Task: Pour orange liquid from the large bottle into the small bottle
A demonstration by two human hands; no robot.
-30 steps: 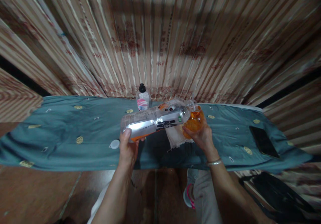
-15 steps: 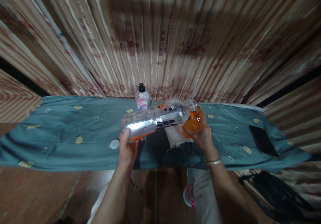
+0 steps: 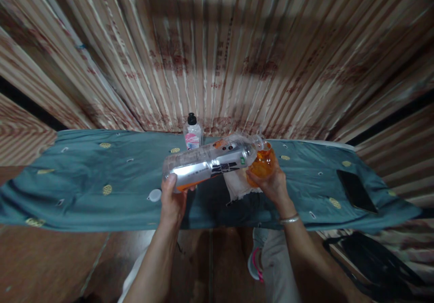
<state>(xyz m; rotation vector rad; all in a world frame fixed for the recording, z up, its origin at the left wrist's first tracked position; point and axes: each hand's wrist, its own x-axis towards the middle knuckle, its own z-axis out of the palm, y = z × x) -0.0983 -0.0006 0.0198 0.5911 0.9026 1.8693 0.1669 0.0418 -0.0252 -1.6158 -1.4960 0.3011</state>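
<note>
My left hand (image 3: 174, 199) is closed round the base of a large clear plastic bottle (image 3: 206, 162) with a silver and orange label. The bottle lies tilted nearly level, its open neck pointing right. That neck meets the rim of an orange see-through cup (image 3: 262, 163), which my right hand (image 3: 273, 185) grips from the right side. Whether liquid is running between them I cannot tell. Beneath the cup a whitish cloth or bag (image 3: 237, 186) lies on the table. A white bottle cap (image 3: 155, 195) rests left of my left hand.
Behind the large bottle stands a small clear bottle (image 3: 192, 135) with a black top and pink label. A black phone (image 3: 356, 191) lies at the right of the green tablecloth (image 3: 81, 172). A striped curtain (image 3: 210, 59) hangs behind. On the floor at right sits a dark bag (image 3: 379, 267).
</note>
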